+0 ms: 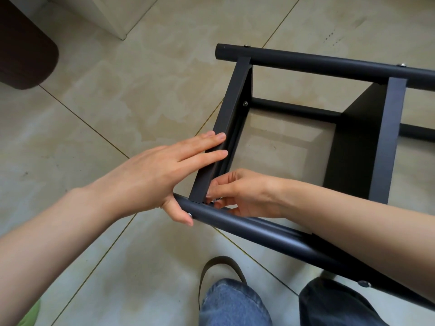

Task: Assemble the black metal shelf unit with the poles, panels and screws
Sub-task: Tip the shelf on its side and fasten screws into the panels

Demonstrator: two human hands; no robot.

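Note:
The black metal shelf unit (390, 142) lies on its side on the tiled floor. Its near pole (263, 234) runs from centre to lower right, and its far pole (306, 61) crosses the top. An end panel (231, 114) joins both poles. My left hand (162, 170) lies with straight fingers on that panel's outer face, thumb pressed against a screw head (189, 215) on the near pole's end. My right hand (237, 192) reaches inside the frame and pinches a small silver screw or nut (213, 200) where panel meets pole.
A second panel (386, 142) stands further right between the poles, with more screw heads (245, 103) showing. My knees in blue jeans (233, 304) are at the bottom edge. A dark brown piece of furniture (26, 50) sits at the upper left, beside a white cabinet corner (113, 17).

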